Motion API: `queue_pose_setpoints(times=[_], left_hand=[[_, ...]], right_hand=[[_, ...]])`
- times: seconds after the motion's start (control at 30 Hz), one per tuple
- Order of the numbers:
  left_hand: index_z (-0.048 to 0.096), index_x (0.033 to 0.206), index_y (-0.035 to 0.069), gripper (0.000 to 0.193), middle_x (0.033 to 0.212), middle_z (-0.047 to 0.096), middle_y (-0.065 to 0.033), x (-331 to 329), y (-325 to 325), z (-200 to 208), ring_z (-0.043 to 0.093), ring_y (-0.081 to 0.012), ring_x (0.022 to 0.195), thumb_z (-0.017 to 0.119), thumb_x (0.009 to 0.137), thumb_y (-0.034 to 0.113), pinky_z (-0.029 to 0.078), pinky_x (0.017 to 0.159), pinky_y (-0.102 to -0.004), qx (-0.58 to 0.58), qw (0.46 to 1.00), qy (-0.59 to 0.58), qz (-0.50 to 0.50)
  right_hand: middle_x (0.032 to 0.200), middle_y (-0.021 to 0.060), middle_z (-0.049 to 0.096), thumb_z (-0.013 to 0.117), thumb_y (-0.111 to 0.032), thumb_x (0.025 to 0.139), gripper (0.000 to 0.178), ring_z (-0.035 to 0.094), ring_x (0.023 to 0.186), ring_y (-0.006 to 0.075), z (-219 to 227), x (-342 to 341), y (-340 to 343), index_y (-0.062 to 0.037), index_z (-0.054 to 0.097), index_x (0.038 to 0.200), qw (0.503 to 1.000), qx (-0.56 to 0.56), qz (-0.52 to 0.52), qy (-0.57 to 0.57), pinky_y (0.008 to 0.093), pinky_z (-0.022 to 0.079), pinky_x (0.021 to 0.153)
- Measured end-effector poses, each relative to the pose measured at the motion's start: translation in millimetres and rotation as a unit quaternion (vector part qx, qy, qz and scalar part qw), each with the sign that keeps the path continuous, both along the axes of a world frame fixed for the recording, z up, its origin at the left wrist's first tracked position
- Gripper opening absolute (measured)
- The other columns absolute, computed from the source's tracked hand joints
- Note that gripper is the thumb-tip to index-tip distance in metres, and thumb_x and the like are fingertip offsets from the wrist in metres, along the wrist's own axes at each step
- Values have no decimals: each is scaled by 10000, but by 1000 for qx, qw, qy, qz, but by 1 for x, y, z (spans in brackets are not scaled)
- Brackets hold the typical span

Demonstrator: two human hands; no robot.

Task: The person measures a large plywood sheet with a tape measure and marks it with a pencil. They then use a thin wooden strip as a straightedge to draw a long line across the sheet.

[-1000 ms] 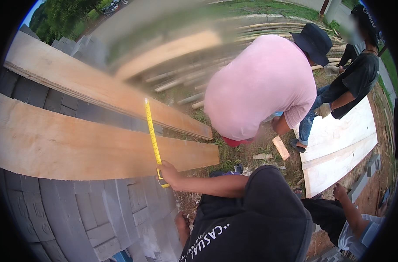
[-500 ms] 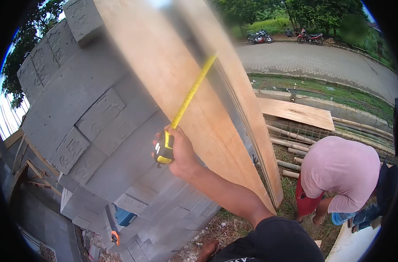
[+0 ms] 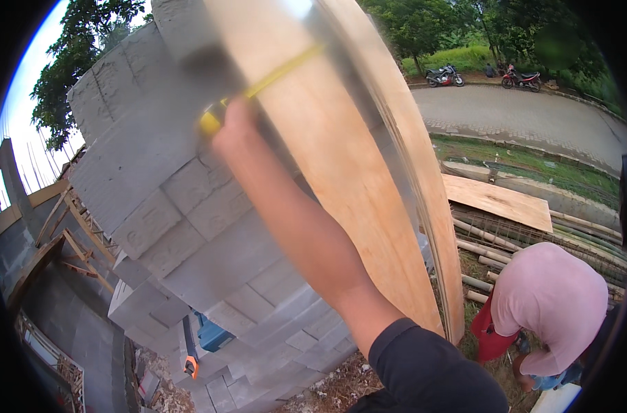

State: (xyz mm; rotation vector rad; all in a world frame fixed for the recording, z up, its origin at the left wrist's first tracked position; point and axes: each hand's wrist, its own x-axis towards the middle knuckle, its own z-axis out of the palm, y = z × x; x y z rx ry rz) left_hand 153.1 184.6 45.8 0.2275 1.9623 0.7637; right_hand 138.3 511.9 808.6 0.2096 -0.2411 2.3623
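My right hand [image 3: 235, 127], blurred by motion, is closed around a yellow and black tape measure [image 3: 211, 120] in front of the grey blocks. Its yellow blade [image 3: 286, 69] is drawn out up and to the right, across the face of a tall upright plywood sheet [image 3: 355, 179]. The blade's far end lies near the gap before a second group of upright sheets [image 3: 430, 199]; whether it hooks an edge is too blurred to tell. Left of the plywood rises a stack of grey blocks [image 3: 183, 213]. My left hand is out of view.
A handsaw with an orange handle [image 3: 191, 366] and a blue object [image 3: 212, 335] rest low on the block stack. At the right, a person in a pink shirt [image 3: 551, 296] bends down beside bamboo poles [image 3: 482, 251] and a flat plywood piece [image 3: 496, 203]. Motorcycles [image 3: 445, 76] stand beyond the road.
My right hand has moved up and left with the tape measure, my arm stretching out further. The blade now crosses the plywood higher up and lies flatter. The view has shifted.
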Motion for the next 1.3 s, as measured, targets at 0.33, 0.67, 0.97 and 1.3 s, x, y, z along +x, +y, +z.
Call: queue_pose_setpoints(times=[0.33,0.67,0.97,1.3], left_hand=[[712,929,68,273,702,621,-82,-2,-13,2,562,-228,581,605,947,319,415,532,-400,-3,1000,12,-20],[713,933,71,269,727,643,-109,5,-26,3,592,-265,611,599,934,314,438,560,-429,-5,999,18,-30],[715,935,73,267,749,663,-132,5,-36,-1,619,-299,638,593,922,310,458,585,-455,-3,998,29,-49],[717,939,76,265,773,685,-158,-20,-70,-30,650,-337,668,586,909,306,481,612,-484,3,988,65,-137]], right_hand=[[1235,76,558,401,-188,951,361,578,990,207,11,-44,-4,-74,510,1276,1000,10,14,19,422,480,902],[1429,97,467,319,-157,960,479,516,1206,239,39,-66,-7,-75,425,1420,997,5,-5,74,477,400,1039],[1386,135,493,302,-174,997,453,527,1214,274,59,-62,-14,-32,428,1408,991,56,-102,70,441,423,1025],[863,49,543,416,-184,1046,168,502,687,119,-82,-30,-78,-50,513,1013,881,384,-274,34,316,458,621]])
